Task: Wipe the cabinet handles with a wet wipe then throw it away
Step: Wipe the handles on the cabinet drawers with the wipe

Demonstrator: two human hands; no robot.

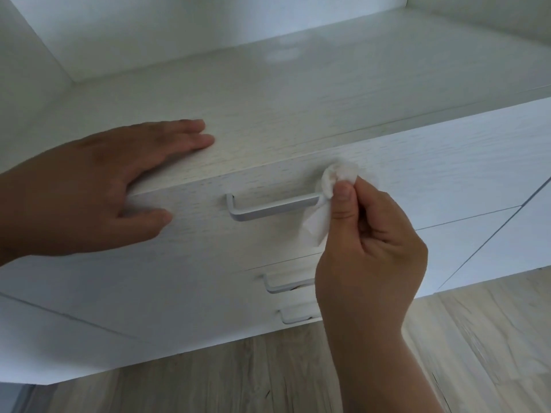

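A white cabinet (447, 180) with three stacked drawers fills the view. The top drawer's silver bar handle (268, 208) runs across the middle. My right hand (369, 242) pinches a crumpled white wet wipe (331, 186) and holds it against the handle's right end, which the wipe covers. My left hand (89, 186) lies flat on the cabinet's top edge, fingers straight on top, thumb down on the drawer front. Two lower handles, the middle handle (283, 286) and the bottom handle (293, 317), show partly behind my right wrist.
Above the cabinet top (298, 99) opens a white recessed shelf space with a back wall (179, 25). Light wood-look floor (238, 383) lies below. To the right are more white cabinet fronts (492, 234).
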